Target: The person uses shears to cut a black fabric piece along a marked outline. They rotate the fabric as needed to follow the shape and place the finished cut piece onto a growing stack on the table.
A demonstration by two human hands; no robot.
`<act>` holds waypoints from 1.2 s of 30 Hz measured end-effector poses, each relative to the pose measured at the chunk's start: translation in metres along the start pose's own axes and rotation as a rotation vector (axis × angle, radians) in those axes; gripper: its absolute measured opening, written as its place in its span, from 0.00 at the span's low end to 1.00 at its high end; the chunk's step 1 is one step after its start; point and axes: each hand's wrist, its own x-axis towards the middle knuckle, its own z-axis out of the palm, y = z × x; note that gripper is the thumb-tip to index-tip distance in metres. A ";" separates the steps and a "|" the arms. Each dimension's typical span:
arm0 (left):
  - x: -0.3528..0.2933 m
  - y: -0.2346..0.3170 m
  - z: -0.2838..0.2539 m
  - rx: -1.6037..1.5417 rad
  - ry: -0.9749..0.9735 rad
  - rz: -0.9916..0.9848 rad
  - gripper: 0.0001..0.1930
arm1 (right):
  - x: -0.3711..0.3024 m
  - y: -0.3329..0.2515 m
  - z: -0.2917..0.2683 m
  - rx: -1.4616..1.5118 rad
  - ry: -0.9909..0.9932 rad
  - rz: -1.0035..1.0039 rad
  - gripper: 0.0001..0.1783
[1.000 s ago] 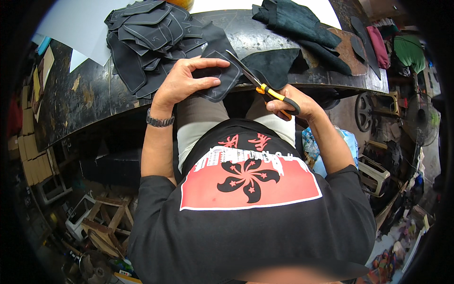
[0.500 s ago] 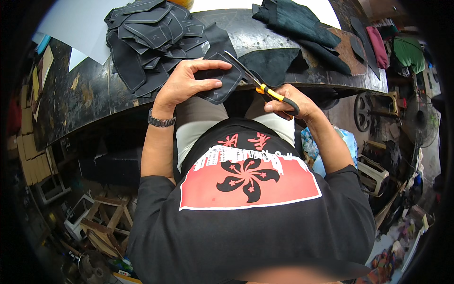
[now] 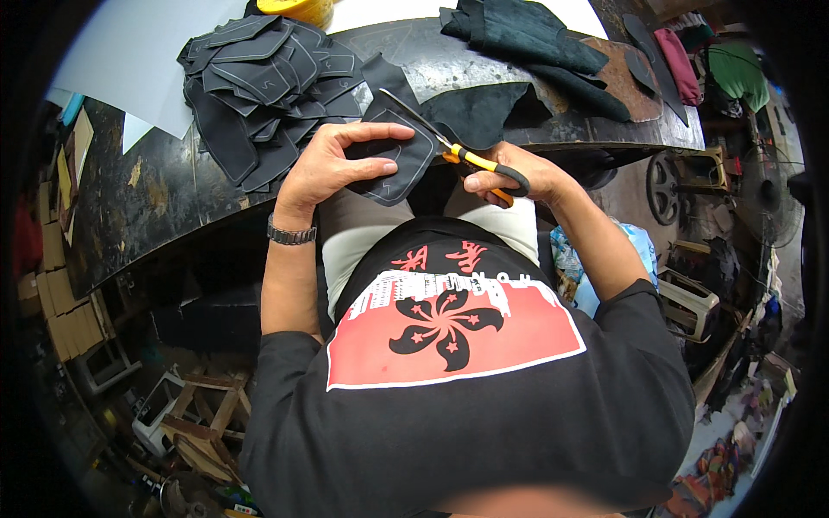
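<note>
A black leather piece (image 3: 406, 160) with pale outlines drawn on it is pinched between the thumb and fingers of my left hand (image 3: 332, 164), at the table's near edge above my lap. My right hand (image 3: 522, 173) is closed around the yellow-and-black handles of a pair of scissors (image 3: 484, 164). The blades point up and to the left, lying along the piece's upper right edge. How far apart they are is hard to see. To the left, close to my left hand, lies a heap of similar black leather pieces (image 3: 259, 73) with pale outlines.
Behind the scissors, a loose black leather scrap (image 3: 475, 112) lies on the dark worn table (image 3: 129, 207). Folded dark leather (image 3: 535, 43) rests at the back right, near a brown sheet (image 3: 626, 86). A yellow container (image 3: 298, 10) stands at the back; white sheets (image 3: 138, 56) lie left.
My right hand and the scissors have shifted slightly left and down in the picture. The leather piece appears tilted a little differently in my left hand. The view itself has moved slightly.
</note>
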 end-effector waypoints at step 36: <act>-0.004 -0.007 -0.011 -0.010 0.012 -0.086 0.16 | 0.015 -0.008 0.023 0.169 0.017 -0.123 0.23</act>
